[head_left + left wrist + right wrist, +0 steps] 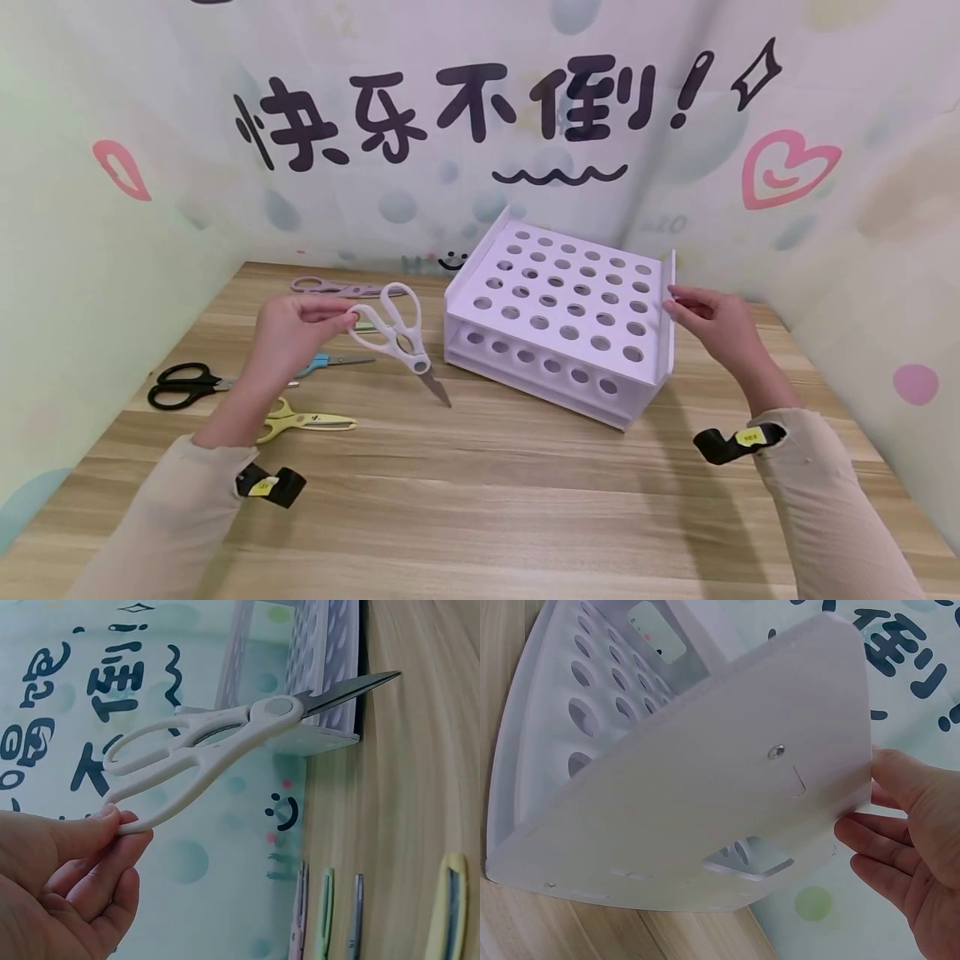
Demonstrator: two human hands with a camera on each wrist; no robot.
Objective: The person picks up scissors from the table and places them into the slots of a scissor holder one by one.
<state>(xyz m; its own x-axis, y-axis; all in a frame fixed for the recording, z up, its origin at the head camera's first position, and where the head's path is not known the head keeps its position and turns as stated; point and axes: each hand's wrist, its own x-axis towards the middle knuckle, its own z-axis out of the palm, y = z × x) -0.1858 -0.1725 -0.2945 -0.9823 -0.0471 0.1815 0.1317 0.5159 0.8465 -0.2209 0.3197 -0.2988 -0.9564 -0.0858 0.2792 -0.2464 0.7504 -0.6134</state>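
Observation:
My left hand [296, 333] pinches one handle loop of white-handled scissors [408, 354] between thumb and fingertips. They hang above the table with blades closed, tip pointing down and to the right; the left wrist view shows the same scissors [217, 742] clearly. At the right, my right hand [716, 325] pinches the upper edge of the side panel of a white rack [570, 321] full of round holes. Seen from the right wrist, thumb and fingers of that hand [915, 840] lie on either side of the panel's edge [810, 697].
Several scissors lie on the table's left side: black-handled [183, 386], yellow [311, 420], blue [322, 362] and pinkish-purple [345, 288] ones, plus a green pair [327, 915] partly hidden behind my left hand. A printed cloth [337, 208] hangs behind the wooden table [465, 517].

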